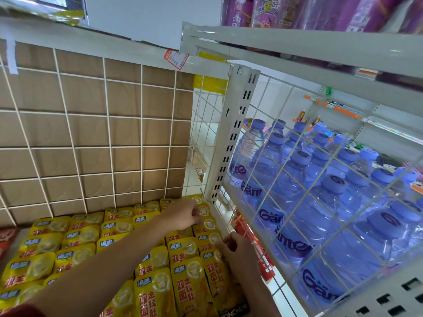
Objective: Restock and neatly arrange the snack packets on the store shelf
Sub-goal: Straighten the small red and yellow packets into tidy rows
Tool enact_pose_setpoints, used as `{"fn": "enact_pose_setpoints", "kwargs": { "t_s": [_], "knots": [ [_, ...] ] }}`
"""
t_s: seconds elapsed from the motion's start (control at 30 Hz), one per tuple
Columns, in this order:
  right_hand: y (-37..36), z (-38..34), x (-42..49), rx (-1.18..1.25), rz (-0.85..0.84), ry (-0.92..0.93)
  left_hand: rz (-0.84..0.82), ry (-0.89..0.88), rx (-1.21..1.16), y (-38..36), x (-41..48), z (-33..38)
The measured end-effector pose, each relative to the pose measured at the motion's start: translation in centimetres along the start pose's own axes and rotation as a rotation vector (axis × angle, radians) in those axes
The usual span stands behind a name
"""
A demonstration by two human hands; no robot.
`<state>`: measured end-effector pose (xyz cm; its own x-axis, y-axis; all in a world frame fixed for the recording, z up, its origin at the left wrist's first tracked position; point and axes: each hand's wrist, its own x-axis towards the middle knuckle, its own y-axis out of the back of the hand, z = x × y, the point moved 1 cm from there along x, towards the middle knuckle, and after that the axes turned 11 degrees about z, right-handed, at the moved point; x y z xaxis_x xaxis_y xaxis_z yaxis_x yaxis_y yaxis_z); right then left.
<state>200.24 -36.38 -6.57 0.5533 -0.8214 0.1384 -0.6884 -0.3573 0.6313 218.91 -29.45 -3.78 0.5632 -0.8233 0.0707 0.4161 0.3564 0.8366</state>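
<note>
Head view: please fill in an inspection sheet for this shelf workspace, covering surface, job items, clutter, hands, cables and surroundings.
Surface: shelf with a white wire grid back; the deck is almost hidden under stock.
Job's things: yellow snack packets lie in overlapping rows that reach back to the grid.
Clutter: red packets at the left edge; more red packaging by the right wire divider.
Grippers: left hand pinches a packet in the back right corner; right hand pinches a packet edge nearer the front.
Cables: nothing seen.
Surroundings: cardboard behind the grid; water bottles in the next bay; purple packs on the shelf above.
</note>
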Motion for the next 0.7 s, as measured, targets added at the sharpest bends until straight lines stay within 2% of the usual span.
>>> {"fn": "enact_pose_setpoints", "kwargs": {
  "t_s": [0.13,0.4,0.7],
  "knots": [
    [0.0,0.2,0.1,0.021,-0.003,-0.012,-0.003,-0.183,0.095,-0.2,-1.1,0.5],
    [0.3,0.8,0.0,0.089,-0.028,0.003,0.004,-0.164,0.017,-0.9,-1.5,0.1],
    [0.4,0.5,0.2,0.04,-0.059,0.028,0.015,-0.16,-0.007,-0.9,-1.6,0.0]
  ]
}}
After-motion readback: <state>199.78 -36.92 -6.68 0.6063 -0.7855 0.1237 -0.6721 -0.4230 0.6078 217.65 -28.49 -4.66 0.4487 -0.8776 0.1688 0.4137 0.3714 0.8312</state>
